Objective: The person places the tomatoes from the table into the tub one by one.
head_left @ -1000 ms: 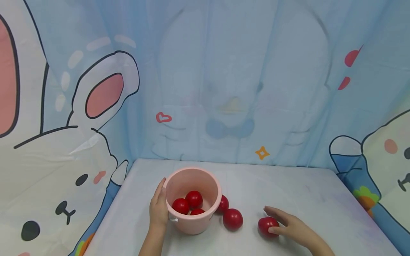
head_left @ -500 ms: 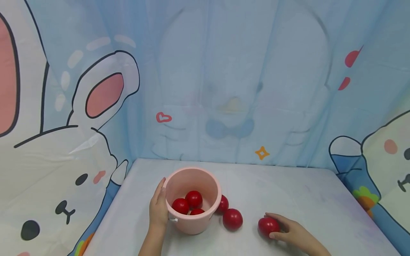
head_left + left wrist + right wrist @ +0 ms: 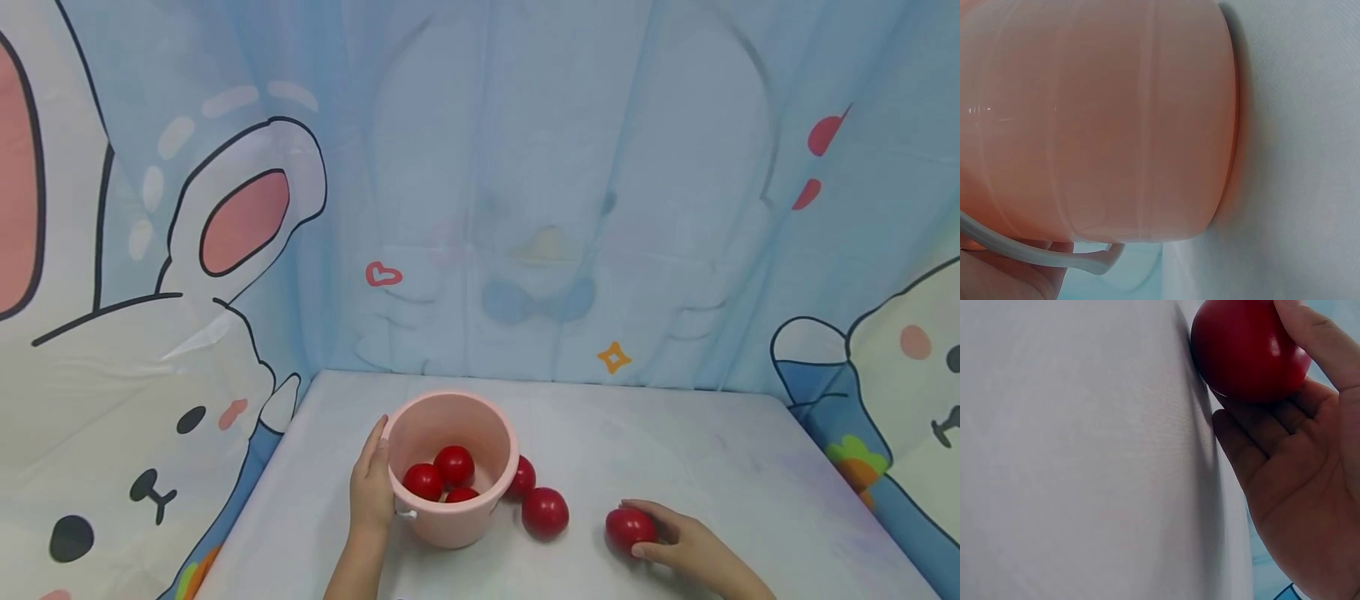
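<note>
In the head view, a pink bucket (image 3: pixel 453 525) with a white handle (image 3: pixel 1041 256) stands on the table. Three red apples (image 3: pixel 453 466) show inside it. My left hand (image 3: pixel 371 492) rests along the bucket's left side, its fingers fairly straight against the wall near the rim. At the right, my right hand (image 3: pixel 693 550) grips another red apple (image 3: pixel 628 531) from its right side, thumb in front and fingers behind. The right wrist view shows this apple (image 3: pixel 1250 350) between thumb and fingers, low beside the white table surface.
Beside the bucket's right wall lie two more red apples, a nearer one (image 3: pixel 545 512) and one (image 3: pixel 522 477) partly hidden behind the bucket. A white cloth covers the table (image 3: pixel 637 442). Blue curtains (image 3: pixel 555 167) with cartoon prints hang behind and at both sides.
My right hand's fingers, earlier raised above the apple, have come down round its far side and now grip it. The apple has barely shifted. My left hand and the bucket stay put.
</note>
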